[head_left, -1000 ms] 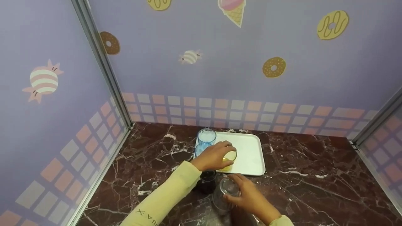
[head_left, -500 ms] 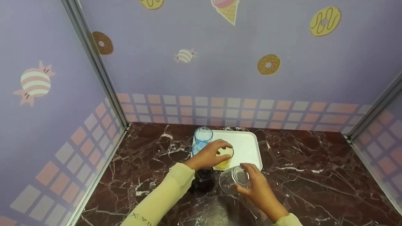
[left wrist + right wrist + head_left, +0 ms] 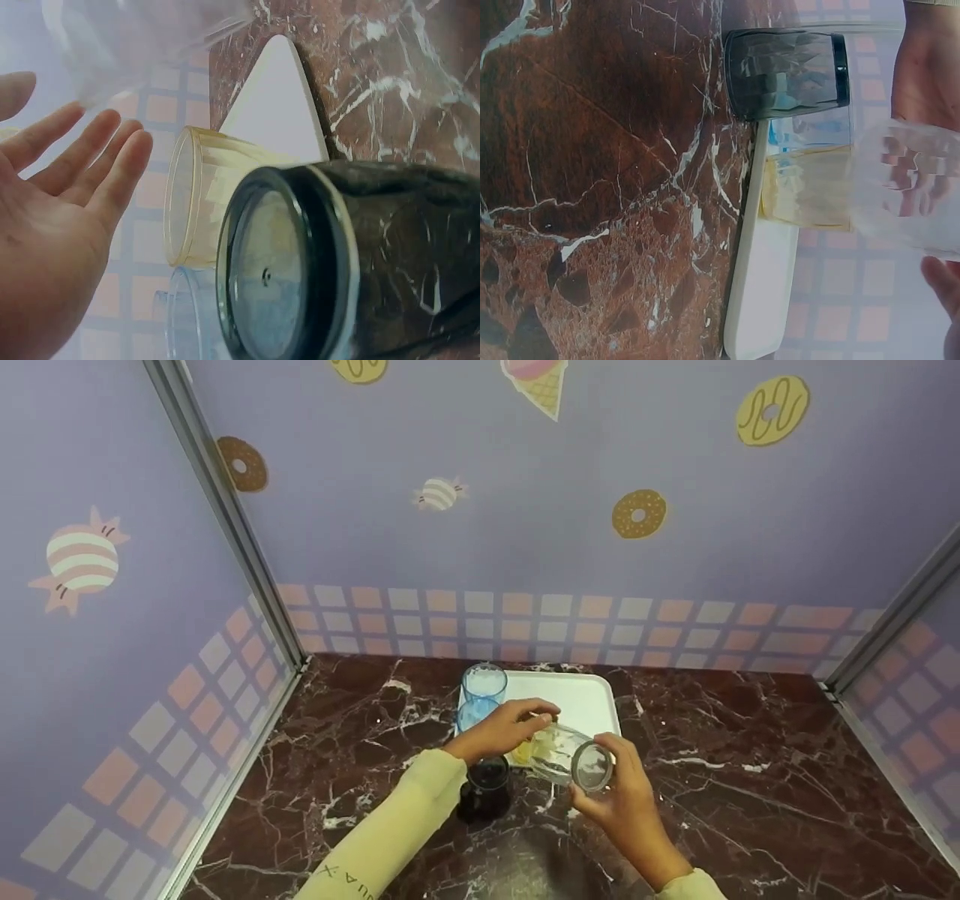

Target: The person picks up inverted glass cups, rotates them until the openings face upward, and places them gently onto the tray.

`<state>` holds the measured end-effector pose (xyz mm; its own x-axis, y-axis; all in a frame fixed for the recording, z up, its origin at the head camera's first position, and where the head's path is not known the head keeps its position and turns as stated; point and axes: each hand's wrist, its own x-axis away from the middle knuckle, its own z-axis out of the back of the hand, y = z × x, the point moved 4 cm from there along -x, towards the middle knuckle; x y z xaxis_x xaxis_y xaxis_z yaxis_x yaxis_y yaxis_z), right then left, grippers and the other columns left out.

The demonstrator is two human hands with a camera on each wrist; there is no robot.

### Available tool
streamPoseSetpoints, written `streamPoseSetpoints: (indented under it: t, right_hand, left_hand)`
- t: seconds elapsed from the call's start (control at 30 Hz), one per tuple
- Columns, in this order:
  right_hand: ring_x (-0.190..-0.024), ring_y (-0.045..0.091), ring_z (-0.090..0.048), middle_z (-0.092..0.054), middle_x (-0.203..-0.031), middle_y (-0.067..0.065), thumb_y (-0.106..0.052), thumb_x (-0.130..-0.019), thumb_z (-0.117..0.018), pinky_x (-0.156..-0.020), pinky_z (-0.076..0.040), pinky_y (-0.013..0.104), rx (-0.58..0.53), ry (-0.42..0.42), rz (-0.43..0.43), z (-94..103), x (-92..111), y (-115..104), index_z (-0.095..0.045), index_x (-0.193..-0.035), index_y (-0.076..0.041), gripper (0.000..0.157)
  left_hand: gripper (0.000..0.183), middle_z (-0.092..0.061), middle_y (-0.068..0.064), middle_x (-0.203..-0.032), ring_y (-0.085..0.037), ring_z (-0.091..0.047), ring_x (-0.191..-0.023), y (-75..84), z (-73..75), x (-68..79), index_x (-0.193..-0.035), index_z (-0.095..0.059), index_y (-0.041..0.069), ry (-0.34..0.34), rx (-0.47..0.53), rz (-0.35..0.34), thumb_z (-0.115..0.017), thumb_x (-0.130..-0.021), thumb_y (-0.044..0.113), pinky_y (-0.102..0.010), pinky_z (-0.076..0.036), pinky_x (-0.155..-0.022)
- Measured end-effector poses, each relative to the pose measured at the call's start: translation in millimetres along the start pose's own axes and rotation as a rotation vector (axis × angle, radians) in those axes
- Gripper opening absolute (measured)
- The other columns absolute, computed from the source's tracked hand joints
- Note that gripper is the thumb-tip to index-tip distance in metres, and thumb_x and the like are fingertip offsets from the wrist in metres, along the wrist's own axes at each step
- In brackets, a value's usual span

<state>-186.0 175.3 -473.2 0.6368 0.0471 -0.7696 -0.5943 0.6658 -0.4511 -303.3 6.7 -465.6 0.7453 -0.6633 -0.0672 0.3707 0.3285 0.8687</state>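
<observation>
My right hand grips a clear glass near its base. The glass is held tilted in the air, its mouth toward my left hand. My left hand hovers over a yellow glass, with its fingers fairly straight in the left wrist view. Its fingertips are close to the clear glass; whether they touch it cannot be told. The yellow glass stands upright on a white tray. In front of the tray, a dark glass rests upside down on the marble top.
Two blue glasses stand along the tray's left side, partly behind my left hand. Dark red marble spreads around the tray. Patterned purple wall panels close off the back and sides.
My right hand has lifted the clear glass from the table and tilted it toward the left hand. The left hand has come away from the yellow glass's rim. The view shifted slightly.
</observation>
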Motion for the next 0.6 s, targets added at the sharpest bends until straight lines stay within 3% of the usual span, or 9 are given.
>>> streamPoseSetpoints:
  t: [0.1,0.23,0.43,0.6]
  right_hand:
    - [-0.112,0.024,-0.056,-0.054,-0.119,0.015,0.001,-0.054,-0.082,-0.101,-0.043,0.013,-0.028,0.039,0.021,1.6,-1.6,-1.5,-0.053,-0.120,0.006,0.073]
    - [-0.114,0.018,-0.054,-0.053,-0.123,0.015,0.002,-0.054,-0.081,-0.094,-0.049,0.015,-0.040,0.064,0.029,4.0,-2.3,-0.5,-0.051,-0.120,0.007,0.073]
    - [-0.115,0.019,-0.053,-0.054,-0.121,0.018,0.001,-0.053,-0.081,-0.098,-0.046,0.015,-0.051,0.101,0.043,7.1,-2.5,1.8,-0.051,-0.116,0.009,0.070]
    - [-0.114,0.023,-0.054,-0.054,-0.121,0.018,0.000,-0.054,-0.082,-0.102,-0.042,0.014,-0.066,0.117,0.045,6.8,-1.5,2.2,-0.051,-0.116,0.009,0.069]
  left_hand:
    - [0.037,-0.055,-0.012,-0.138,-0.034,-0.055,-0.121,-3.3,-1.1,-0.8,-0.134,-0.056,0.010,-0.037,0.139,0.043,-0.041,-0.104,0.027,-0.048,-0.052,-0.092]
    - [0.040,-0.055,-0.013,-0.138,-0.034,-0.054,-0.124,-5.9,-3.7,-3.3,-0.136,-0.053,0.008,-0.064,0.284,0.094,-0.038,-0.105,0.028,-0.040,-0.055,-0.088]
    - [0.044,-0.058,-0.013,-0.129,-0.022,-0.063,-0.107,-4.8,-10.3,-4.3,-0.137,-0.052,0.010,-0.109,0.507,0.168,-0.037,-0.104,0.034,-0.037,-0.057,-0.083]
    - [0.045,-0.061,-0.007,-0.121,-0.017,-0.063,-0.100,-5.8,-13.2,-4.2,-0.139,-0.048,0.006,-0.139,0.614,0.171,-0.035,-0.105,0.032,-0.037,-0.057,-0.086]
